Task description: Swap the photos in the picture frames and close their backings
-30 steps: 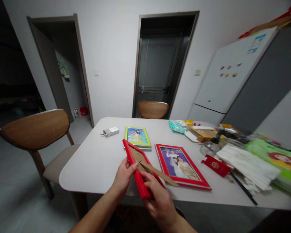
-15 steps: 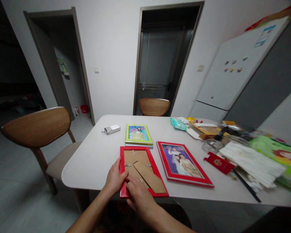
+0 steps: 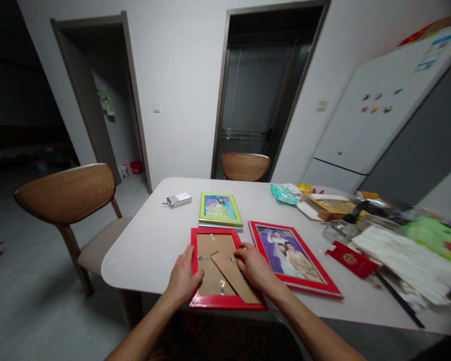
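A red picture frame [image 3: 210, 302] lies face down at the table's near edge, its brown backing board [image 3: 206, 273] and slanted stand [image 3: 235, 281] showing. My left hand [image 3: 184, 276] is closed round its left edge, thumb resting on the red border. At the right edge, the fingers of my right hand [image 3: 255, 265] are bent and pressed onto a small metal clip [image 3: 233, 258], which they partly cover. Other metal clips sit at the top, left [image 3: 203, 257] and bottom [image 3: 222, 287] of the backing. Right of it lies a second red picture frame [image 3: 298, 250], photo side up.
Behind is a green picture frame [image 3: 239, 215], with a small silver-white device [image 3: 179, 200] to its left. Clutter fills the table's right side: a red card [image 3: 351, 259], white tissues [image 3: 402, 260], a black stick [image 3: 400, 299] and a teal packet [image 3: 284, 194]. Wooden chairs [image 3: 67, 193] stand around.
My right hand has moved from the frame's lower left up to the clip on its right side, uncovering the bottom clip. My left hand keeps its hold on the left edge.
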Demonstrator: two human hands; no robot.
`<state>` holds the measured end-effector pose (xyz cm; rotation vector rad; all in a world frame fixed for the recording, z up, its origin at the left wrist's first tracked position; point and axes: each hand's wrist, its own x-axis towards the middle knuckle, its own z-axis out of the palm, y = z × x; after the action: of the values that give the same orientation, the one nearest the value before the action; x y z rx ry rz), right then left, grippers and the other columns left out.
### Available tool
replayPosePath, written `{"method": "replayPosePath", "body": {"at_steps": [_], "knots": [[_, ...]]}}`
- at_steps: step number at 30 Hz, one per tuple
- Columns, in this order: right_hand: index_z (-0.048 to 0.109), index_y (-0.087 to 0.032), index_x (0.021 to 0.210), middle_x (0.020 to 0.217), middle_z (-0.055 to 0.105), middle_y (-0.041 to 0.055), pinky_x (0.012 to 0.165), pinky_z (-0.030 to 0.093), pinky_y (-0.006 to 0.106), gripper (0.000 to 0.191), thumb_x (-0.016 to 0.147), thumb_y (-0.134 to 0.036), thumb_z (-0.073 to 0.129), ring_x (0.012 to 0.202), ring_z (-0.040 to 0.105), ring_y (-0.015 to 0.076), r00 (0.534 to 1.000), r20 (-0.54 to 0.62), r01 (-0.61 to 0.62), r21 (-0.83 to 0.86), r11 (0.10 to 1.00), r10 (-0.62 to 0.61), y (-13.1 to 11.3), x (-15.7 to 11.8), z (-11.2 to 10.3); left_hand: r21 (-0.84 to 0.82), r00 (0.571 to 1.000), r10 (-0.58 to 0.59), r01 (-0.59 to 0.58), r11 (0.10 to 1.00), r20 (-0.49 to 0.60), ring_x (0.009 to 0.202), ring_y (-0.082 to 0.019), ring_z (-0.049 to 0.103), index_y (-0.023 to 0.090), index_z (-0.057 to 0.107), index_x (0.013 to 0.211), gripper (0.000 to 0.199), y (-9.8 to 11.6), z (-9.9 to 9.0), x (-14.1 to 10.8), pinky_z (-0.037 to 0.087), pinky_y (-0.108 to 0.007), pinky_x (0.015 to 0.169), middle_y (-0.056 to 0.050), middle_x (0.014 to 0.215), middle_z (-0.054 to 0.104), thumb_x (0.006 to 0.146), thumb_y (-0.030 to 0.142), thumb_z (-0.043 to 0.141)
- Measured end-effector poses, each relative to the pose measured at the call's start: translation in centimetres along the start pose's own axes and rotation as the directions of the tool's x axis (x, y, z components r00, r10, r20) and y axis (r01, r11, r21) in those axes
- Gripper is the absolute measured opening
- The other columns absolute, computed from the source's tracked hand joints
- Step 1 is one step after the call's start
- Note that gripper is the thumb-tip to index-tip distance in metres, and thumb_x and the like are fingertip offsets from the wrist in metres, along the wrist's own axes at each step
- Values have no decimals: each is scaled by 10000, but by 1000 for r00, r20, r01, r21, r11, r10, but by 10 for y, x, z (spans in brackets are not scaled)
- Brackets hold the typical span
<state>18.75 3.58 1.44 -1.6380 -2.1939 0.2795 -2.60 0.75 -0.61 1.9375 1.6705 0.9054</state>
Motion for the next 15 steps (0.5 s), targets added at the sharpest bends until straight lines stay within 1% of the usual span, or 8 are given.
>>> {"method": "replayPosePath", "body": {"at_steps": [3,8,12,15], "knots": [[641,-138,848,1004,530,108,805,367,243,258,729,-147,412,914,503,166,1000,-17,-4,-11,1000,3,-3,0,6,0,1000,-2,2,1000,0,1189,-206,336,91,328,1238,611,0,-1,0,220,-315,1004,-124,1295,371,657,206,479],[643,-151,836,956,546,105,771,375,241,266,767,-169,387,882,512,167,998,-68,-3,-46,999,0,-3,-4,9,-17,1000,-4,4,1000,-9,1188,-201,339,120,350,1226,598,-1,0,1,221,-319,1007,-104,1297,374,648,199,482],[642,-158,801,907,550,95,720,384,224,258,777,-178,386,815,525,155,999,-52,3,-58,998,-6,-2,-4,10,-5,1000,13,-13,1000,-21,1178,-214,353,95,352,1224,592,-3,1,1,245,-330,996,-123,1288,382,655,197,478],[639,-156,796,894,550,93,707,380,217,260,785,-190,381,798,525,151,998,-55,7,-65,998,-11,-3,-4,10,3,999,25,-25,1000,-27,1171,-220,363,82,353,1223,590,-3,1,1,259,-324,990,-132,1281,390,658,197,478]]}}
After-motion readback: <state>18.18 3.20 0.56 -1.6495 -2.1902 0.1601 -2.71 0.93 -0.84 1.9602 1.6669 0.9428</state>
